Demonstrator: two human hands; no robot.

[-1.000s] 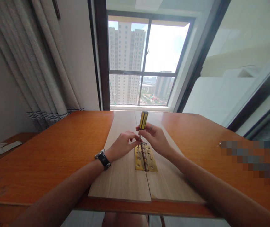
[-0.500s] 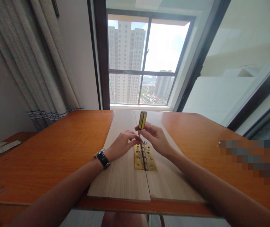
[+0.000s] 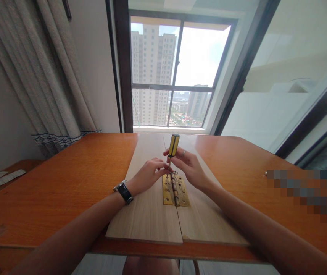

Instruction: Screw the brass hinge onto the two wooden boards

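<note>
A screwdriver (image 3: 174, 145) with a yellow-and-black handle stands nearly upright, leaning slightly right at the top. My right hand (image 3: 190, 166) grips it low on the handle, thumb and fingers closed around it. At the lower end of the shaft, my left hand (image 3: 152, 172) pinches with thumb and index finger; what lies between those fingertips is too small to make out. Just below sits a brass hinge (image 3: 167, 193), spread flat with its knuckle along the seam between two pale wooden boards (image 3: 146, 221). Several screw holes show in its leaves. My fingers hide part of its far end.
The boards lie on an orange-brown wooden table (image 3: 100, 172). Beyond its far edge is a window (image 3: 177, 88), with a grey curtain (image 3: 57, 76) at the left. A blurred-out patch covers something on the table's right side.
The screwdriver's handle has tipped slightly to the right. Both hands stay almost in the same place, and the hinge and boards have not moved.
</note>
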